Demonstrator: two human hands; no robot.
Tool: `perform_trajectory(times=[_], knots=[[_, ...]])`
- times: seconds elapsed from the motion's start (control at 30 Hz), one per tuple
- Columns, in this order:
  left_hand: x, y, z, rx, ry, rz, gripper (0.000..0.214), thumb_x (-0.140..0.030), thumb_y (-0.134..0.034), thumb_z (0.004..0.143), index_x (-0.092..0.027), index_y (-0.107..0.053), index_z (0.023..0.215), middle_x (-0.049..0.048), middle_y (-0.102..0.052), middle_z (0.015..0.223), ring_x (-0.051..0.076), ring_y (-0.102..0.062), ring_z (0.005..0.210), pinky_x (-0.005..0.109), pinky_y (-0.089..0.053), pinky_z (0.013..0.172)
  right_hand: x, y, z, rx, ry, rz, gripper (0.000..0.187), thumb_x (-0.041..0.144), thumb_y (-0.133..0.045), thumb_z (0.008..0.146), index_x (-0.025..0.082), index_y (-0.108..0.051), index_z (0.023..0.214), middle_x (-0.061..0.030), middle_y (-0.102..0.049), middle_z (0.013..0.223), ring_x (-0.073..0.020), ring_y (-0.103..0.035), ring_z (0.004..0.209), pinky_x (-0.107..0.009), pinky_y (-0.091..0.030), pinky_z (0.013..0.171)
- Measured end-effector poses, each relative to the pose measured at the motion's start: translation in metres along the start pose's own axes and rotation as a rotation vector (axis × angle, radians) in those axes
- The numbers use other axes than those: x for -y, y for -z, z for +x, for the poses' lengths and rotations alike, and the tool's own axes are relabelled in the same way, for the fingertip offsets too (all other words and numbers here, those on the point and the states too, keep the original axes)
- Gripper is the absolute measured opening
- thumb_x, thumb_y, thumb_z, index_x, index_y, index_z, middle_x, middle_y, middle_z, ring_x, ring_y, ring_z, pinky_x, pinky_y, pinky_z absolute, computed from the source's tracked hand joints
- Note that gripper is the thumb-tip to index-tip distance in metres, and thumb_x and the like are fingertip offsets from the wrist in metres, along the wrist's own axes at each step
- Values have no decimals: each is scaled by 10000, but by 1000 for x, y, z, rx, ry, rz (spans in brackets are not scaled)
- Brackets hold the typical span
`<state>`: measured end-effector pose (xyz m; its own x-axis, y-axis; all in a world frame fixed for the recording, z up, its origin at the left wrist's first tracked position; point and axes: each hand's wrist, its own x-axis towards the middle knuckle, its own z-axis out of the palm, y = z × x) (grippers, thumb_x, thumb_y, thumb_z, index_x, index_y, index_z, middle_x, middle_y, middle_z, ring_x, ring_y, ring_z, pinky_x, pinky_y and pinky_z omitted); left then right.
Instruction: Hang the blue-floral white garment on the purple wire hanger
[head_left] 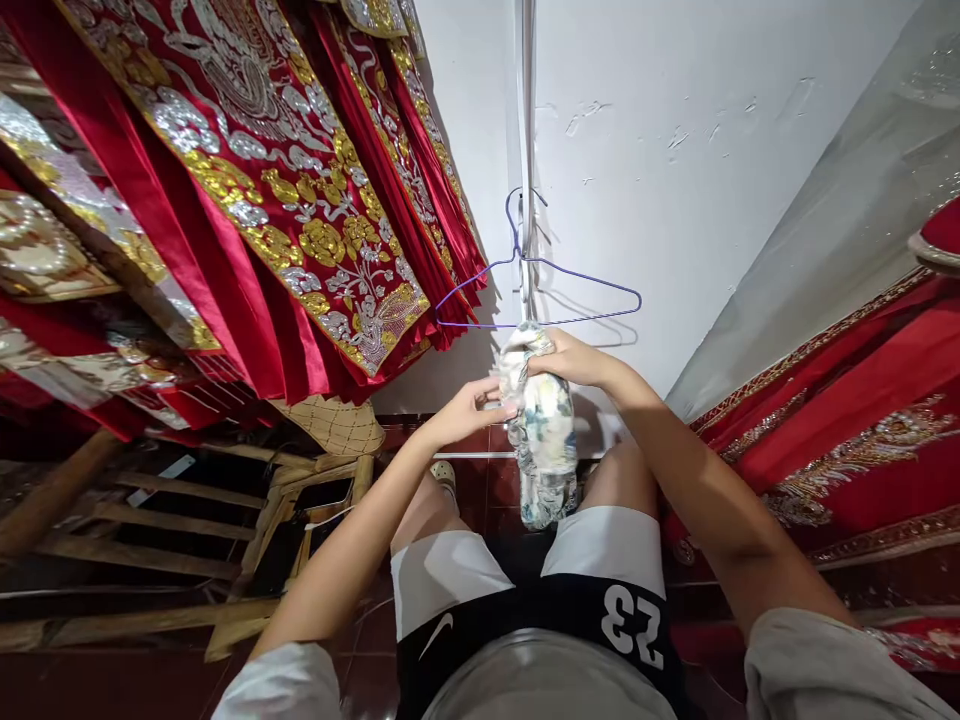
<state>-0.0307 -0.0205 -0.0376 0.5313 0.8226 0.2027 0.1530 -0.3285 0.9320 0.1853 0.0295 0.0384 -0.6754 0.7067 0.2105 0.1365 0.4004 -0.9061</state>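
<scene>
1. Head view shows the right hand (571, 358) closed around the top of a bunched, pale floral cloth (546, 440), fingers curled over the gathered end so the fabric is clamped in the fist.
2. Left hand (466, 408) meets the same cloth from the other side, its fingertips (504, 408) pinching the upper edge just below the right hand's grip.
3. From those two grips the cloth hangs straight down in a soft roll, in the air in front of the person's knees and above the dark red tiled floor (504, 490).
4. Just above the hands a purple wire hanger (540, 290) hangs from a thin pipe (527, 150) running down the white wall (675, 180); the top of the cloth sits right at the hanger's bottom bar, though I cannot tell whether it touches.
5. Below the arms are white and black shorts (600, 590) marked 23.
6. To the left hang red drapes (285, 200) heavy with gold and silver embroidery, over a wooden frame (187, 530) on the floor.
7. To the right lies more red embroidered fabric (862, 440), beside a grey slanted panel (840, 230).
</scene>
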Motion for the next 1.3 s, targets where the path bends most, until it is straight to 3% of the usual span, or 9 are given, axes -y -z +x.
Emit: perform_trajectory(times=[0.07,0.23,0.33,0.47,0.73,0.83,1.0,1.13,1.3], knots=[[-9,5,-1,73,81,124,436,-550,-655,892,-135,-698,1022,62,-713,963,226,-648,895,315,-520,796,-7,14,4,-151,13,-111,141,223,-591,663,154,-666,761,-28,-657,735,-185,-589,707,-313,-498,697],[5,43,-18,14,279,671,478,-588,-544,909,-163,-607,702,1,-573,638,143,-472,606,259,-360,587,-47,52,20,-527,15,-357,309,228,-537,765,135,-725,992,-93,-754,990,-267,-669,950,-377,-513,900],[23,71,-27,54,433,868,434,-497,-495,916,-189,-537,614,15,-562,585,151,-462,572,274,-336,589,-69,58,22,-502,-130,-479,276,239,-536,791,135,-743,941,-102,-771,932,-285,-685,928,-363,-520,863],[30,94,-25,-10,461,989,235,-382,-514,871,-199,-614,766,76,-686,760,213,-582,701,294,-406,677,-78,58,9,-514,-122,-561,219,244,-560,773,145,-741,848,-92,-755,820,-261,-675,808,-320,-506,758],[-5,108,23,-559,194,942,113,-293,-467,898,-222,-518,827,97,-681,867,256,-622,826,349,-482,796,-54,57,-12,-525,-109,-484,107,230,-602,721,154,-679,718,-56,-725,754,-233,-638,770,-292,-460,698],[-8,113,41,-708,234,851,115,-272,-472,896,-227,-483,790,82,-672,856,242,-605,838,344,-477,803,-49,51,-15,-438,-75,-473,115,165,-559,688,160,-672,708,-46,-729,765,-219,-638,777,-273,-438,681],[-2,116,48,-569,430,870,207,-290,-552,853,-226,-455,682,85,-614,738,253,-579,752,366,-458,752,-42,56,-23,-407,-26,-534,158,154,-532,683,176,-685,714,-43,-722,744,-211,-624,740,-279,-411,655],[-10,112,50,-714,177,873,119,-283,-481,906,-198,-554,864,90,-652,833,249,-602,817,369,-481,809,-39,55,-27,-366,3,-478,190,162,-527,694,165,-709,745,-37,-723,737,-196,-623,711,-281,-420,661],[-30,116,59,-500,-69,804,328,-182,-495,851,-166,-625,1152,95,-714,1035,244,-652,958,369,-502,926,-35,50,-35,-311,26,-394,348,146,-560,697,170,-793,954,-57,-782,925,-242,-703,920,-339,-509,862]])
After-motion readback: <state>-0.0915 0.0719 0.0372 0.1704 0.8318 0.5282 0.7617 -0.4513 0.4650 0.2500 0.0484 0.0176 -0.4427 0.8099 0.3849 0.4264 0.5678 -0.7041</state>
